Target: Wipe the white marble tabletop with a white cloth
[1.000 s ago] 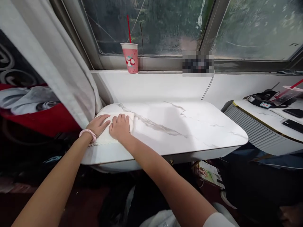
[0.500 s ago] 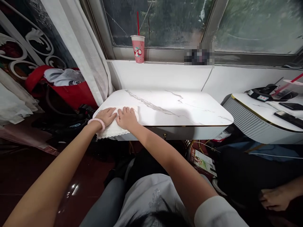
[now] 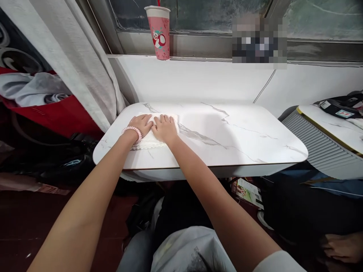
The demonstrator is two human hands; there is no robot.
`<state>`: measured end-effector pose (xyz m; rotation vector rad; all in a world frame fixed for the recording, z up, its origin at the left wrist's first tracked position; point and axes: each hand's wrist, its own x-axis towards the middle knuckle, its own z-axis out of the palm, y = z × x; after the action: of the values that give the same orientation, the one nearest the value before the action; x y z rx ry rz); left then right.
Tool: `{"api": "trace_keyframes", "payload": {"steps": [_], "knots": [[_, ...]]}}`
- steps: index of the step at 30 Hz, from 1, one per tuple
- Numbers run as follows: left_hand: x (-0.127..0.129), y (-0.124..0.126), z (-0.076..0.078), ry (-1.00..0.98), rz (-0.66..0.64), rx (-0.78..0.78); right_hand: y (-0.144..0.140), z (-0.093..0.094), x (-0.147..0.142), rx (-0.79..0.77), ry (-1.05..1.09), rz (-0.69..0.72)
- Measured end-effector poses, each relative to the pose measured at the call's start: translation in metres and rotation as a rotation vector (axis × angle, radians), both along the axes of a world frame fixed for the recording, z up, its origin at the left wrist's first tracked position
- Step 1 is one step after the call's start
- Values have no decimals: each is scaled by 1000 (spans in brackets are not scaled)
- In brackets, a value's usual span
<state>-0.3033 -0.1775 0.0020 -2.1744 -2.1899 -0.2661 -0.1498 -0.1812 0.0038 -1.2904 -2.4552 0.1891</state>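
Since half a second ago both hands and the cloth (image 3: 153, 140) have slid away from the near edge of the bench (image 3: 227, 151), where the cloth's lacy hem then hung over the rim; now the whole cloth lies on the marble top at about 10 o'clock from the bench's middle, near the far left corner. Left hand (image 3: 141, 125) lies flat on the cloth's left half, fingers (image 3: 146, 118) spread and released, gripping nothing, with a pink band (image 3: 132, 131) round the wrist. Right hand (image 3: 165, 129) presses flat just beside it, touching it at the thumbs, fingers (image 3: 166, 118) straight and loose, palm on the cloth's right half. A strip of folded white cloth shows past the fingertips at 12 o'clock and a scalloped hem shows below the left wrist at 6 o'clock. At 12 o'clock from the hands, well apart on the window sill, a pink cup (image 3: 159, 32) stands upright. A white curtain (image 3: 70, 64) hangs at 10 o'clock, reaching down near the bench's left corner. At 3 o'clock a second marble top (image 3: 334, 126) with a ribbed side stands apart from the bench.
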Motion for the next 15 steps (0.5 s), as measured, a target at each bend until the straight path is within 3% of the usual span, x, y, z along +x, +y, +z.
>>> {"api": "trace_keyframes", "payload": {"steps": [9,15], "knots": [[-20,67,12,2,76,-30,80,-4,-33,71,80,-16],[-44,119,4,-56,70,22,123,-4,-46,100,98,-48]]}}
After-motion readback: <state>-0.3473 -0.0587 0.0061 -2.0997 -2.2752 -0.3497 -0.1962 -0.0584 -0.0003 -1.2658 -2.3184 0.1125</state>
